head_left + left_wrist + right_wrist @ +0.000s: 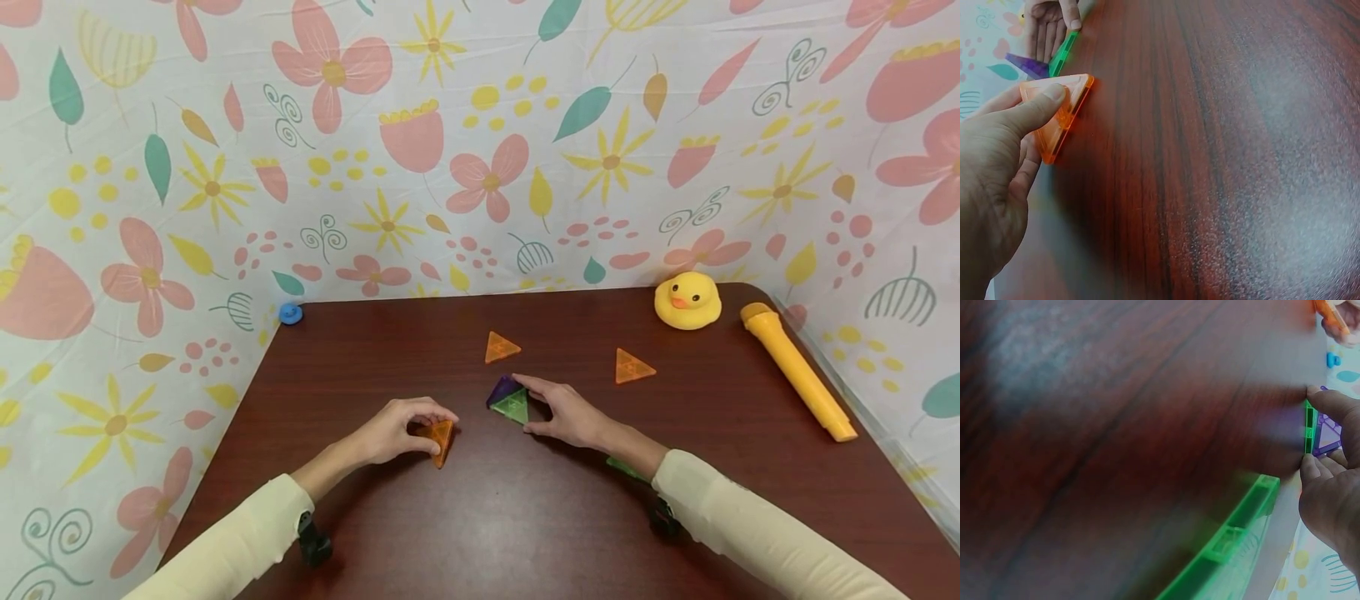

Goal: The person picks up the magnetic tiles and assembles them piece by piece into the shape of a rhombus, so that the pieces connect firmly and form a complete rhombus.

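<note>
In the head view my left hand (397, 431) pinches a translucent orange triangular magnetic tile (442, 442), thumb on its face and fingers behind, tilted above the table. To its right, my right hand (572, 414) holds a green triangular magnetic tile (514, 407) between thumb and fingers. A purple triangular magnetic tile (503, 387) meets the green one along an edge, and the two stand at an angle to each other in the left wrist view. Another green tile (1225, 550) lies close to the right wrist camera; my right forearm partly hides it in the head view.
Two orange triangular tiles (501, 347) (632, 367) lie flat farther back on the dark wooden table (375, 350). A yellow rubber duck (687, 301) and a yellow microphone-shaped stick (798, 372) are at the right. A small blue duck-like toy (290, 313) sits at the back left corner.
</note>
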`<state>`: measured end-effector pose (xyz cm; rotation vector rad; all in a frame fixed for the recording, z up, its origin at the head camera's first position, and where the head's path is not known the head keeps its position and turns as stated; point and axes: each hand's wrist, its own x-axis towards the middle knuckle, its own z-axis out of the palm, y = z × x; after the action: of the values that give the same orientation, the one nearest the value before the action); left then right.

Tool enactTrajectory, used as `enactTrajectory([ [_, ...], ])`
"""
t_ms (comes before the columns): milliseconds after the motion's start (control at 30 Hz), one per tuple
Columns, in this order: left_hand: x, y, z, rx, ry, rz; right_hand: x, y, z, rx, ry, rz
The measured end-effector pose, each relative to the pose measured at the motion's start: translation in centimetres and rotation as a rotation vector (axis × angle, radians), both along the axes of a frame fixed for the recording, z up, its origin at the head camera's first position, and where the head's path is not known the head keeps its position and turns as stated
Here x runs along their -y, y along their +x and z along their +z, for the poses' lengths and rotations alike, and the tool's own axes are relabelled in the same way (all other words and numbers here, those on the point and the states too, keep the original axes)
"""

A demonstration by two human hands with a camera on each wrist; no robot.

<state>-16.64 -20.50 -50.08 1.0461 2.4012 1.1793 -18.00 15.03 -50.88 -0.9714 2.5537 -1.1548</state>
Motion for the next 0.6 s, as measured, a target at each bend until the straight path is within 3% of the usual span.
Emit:
enactTrajectory([
  [600,-0.56,-0.13,-0.20,0.013,0.127,0.067,-0.10,-0.16,-0.14,-0.003,-0.012,0.011],
])
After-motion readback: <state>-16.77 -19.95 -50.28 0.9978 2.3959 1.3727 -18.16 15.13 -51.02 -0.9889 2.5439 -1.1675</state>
